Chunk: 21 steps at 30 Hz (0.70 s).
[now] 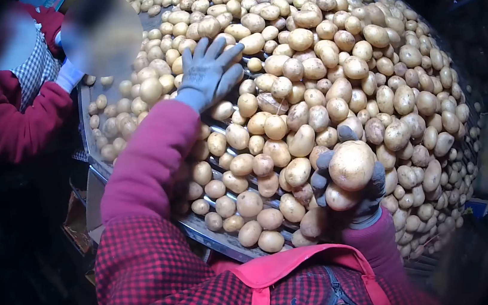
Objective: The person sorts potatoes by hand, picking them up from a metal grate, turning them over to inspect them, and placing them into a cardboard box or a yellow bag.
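Observation:
My left hand (pixel 209 75), in a grey glove, lies with its fingers spread on the heap of potatoes (pixel 301 39) in the middle of the head view. Nothing is gripped in it. Lower right, my gloved right hand (pixel 369 195) is closed around a large potato (pixel 351 165) and a second potato (pixel 342 197) just below it. The palm is mostly hidden behind them. Loose potatoes of many sizes surround both hands, some smeared with dirt.
Potatoes cover a sorting table with metal bars and a metal rim (pixel 221 243) close to my body. At the upper left stands a co-worker in a dark red sleeve (pixel 35 119) with a light glove (pixel 69 75). A cardboard box (pixel 76 223) is below the table's left side.

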Motion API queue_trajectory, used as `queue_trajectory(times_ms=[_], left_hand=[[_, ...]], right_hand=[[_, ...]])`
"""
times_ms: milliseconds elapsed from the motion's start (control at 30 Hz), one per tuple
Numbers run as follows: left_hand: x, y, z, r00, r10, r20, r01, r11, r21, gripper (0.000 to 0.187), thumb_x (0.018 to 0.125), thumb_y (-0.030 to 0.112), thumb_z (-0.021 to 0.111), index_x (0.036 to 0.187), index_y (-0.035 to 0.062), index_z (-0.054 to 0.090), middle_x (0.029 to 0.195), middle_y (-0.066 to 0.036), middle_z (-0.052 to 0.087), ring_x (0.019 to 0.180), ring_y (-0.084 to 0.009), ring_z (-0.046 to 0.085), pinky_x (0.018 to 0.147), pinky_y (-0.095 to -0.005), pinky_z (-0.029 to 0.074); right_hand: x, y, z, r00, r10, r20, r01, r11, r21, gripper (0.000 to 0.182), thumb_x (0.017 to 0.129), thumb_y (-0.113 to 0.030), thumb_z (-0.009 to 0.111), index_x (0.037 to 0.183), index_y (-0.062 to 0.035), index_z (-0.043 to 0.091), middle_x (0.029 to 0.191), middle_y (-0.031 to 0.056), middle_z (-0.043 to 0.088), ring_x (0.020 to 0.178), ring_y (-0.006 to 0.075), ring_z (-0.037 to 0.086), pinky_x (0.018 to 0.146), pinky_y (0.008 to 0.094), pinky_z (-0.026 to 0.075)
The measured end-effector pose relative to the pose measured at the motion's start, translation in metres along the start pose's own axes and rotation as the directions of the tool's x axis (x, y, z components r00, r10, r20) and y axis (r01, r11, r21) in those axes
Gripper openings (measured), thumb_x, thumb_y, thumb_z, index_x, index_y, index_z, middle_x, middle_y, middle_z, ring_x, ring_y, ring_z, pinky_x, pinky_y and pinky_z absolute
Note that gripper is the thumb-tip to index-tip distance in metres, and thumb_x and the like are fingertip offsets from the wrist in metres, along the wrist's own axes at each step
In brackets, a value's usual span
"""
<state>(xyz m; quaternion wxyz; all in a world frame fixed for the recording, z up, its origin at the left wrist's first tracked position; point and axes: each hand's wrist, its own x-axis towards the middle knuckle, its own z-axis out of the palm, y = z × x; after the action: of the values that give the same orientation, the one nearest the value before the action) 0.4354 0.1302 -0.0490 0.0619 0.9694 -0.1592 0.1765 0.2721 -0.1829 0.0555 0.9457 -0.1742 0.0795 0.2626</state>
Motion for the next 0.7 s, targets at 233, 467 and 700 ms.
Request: queue_trajectory(times_ms=[233,467,700], left_hand=[[0.055,0.061,0.001,0.986,0.090,0.139,0.008,0.813,-0.582,0.037,0.103,0.037,0.055,0.130,0.0157,0.070,0.122,-0.017,0.072,0.113,-0.0357,0.069,0.097,-0.0450,0.054],[0.089,0.063,0.003,0.820,0.069,0.568,0.160,0.925,-0.344,0.048,0.090,0.048,0.056,0.127,0.0215,0.073,0.128,-0.016,0.071,0.117,-0.0351,0.068,0.102,-0.0482,0.053],[0.061,0.088,-0.041,0.732,0.156,0.663,0.240,0.852,-0.465,0.055,0.080,0.054,0.072,0.121,0.0171,0.077,0.126,-0.015,0.073,0.114,-0.0327,0.071,0.100,-0.0432,0.054]], right_hand=[[0.003,-0.006,-0.040,0.997,-0.079,-0.019,0.074,0.978,-0.195,0.095,0.093,-0.064,0.064,0.163,-0.0116,0.026,0.135,0.0267,0.062,0.106,0.0358,0.071,0.077,0.0457,0.065],[0.013,0.008,-0.026,0.987,-0.143,-0.065,0.123,0.960,-0.253,0.082,0.098,-0.066,0.053,0.162,-0.0178,0.033,0.119,0.0152,0.066,0.095,0.0289,0.067,0.062,0.0383,0.061],[0.021,0.014,-0.026,0.972,-0.195,-0.128,0.157,0.953,-0.259,0.086,0.095,-0.069,0.054,0.161,-0.0173,0.034,0.119,0.0124,0.066,0.093,0.0253,0.063,0.067,0.0373,0.056]])
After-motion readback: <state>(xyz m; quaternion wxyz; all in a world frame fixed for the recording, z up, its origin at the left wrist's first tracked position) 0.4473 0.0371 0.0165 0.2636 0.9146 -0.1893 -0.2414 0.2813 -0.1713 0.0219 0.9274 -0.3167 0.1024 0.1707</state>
